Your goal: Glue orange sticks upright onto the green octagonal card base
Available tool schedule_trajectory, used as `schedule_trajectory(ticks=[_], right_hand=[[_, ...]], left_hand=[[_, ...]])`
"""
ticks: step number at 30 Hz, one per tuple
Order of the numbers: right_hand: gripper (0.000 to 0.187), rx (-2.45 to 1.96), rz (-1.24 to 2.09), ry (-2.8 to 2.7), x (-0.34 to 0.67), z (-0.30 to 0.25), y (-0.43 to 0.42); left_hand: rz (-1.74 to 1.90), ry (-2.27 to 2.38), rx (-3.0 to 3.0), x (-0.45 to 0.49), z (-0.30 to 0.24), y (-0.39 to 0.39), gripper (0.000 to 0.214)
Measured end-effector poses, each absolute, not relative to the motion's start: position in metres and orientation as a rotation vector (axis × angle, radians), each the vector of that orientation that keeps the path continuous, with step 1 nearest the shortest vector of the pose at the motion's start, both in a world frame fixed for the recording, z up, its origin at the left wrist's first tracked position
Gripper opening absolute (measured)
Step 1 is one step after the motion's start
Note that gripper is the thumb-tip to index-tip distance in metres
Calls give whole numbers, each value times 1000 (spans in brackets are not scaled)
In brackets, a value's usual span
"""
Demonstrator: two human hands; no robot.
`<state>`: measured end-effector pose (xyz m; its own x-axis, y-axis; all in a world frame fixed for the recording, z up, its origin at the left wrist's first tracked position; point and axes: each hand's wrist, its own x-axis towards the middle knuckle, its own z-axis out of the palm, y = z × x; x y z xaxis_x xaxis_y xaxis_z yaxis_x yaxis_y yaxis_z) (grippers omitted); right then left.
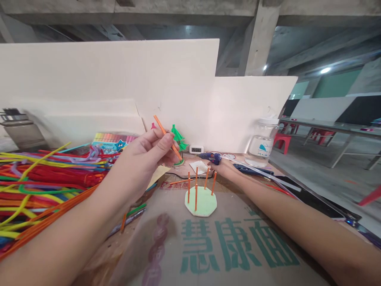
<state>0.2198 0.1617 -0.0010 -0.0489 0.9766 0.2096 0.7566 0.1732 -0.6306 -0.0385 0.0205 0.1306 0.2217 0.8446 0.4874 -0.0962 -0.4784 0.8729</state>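
Observation:
My left hand is raised, with a thin orange stick pinched between thumb and fingers and slanting down to the right. My right hand reaches forward and is closed around a dark blue hot glue gun; a long translucent glue stick trails from its back. Between my arms lies a pale green, many-sided board. Several orange sticks stand upright along its edge, apart from both hands.
Colourful pipe cleaners are heaped at left. A printed plastic sheet covers the tabletop. Behind stand a green tassel-like tree, a small timer and a marker set. A clear bottle and a black tablet-like slab are at right.

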Motion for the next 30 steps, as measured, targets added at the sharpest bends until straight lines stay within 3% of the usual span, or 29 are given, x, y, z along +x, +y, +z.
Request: schedule_trajectory(ticks=[3,11,15,22,30], right_hand=[[21,-1517,604,-1799,225,11,150],[39,-1297,573,-1617,249,32,85],[34,-1195,440,-1644,250,21,41],[13,-1001,232,-1814,244,7,1],[20,-820,127,-1936,242,26,-11]], left_hand=[[1433,761,1674,-40,130,23,23],[1414,781,1620,-43,125,26,39],[1390,748,1541,-36,122,25,42],[1228,719,1292,-30,99,39,36],[1154,801,1122,-23,94,38,27]])
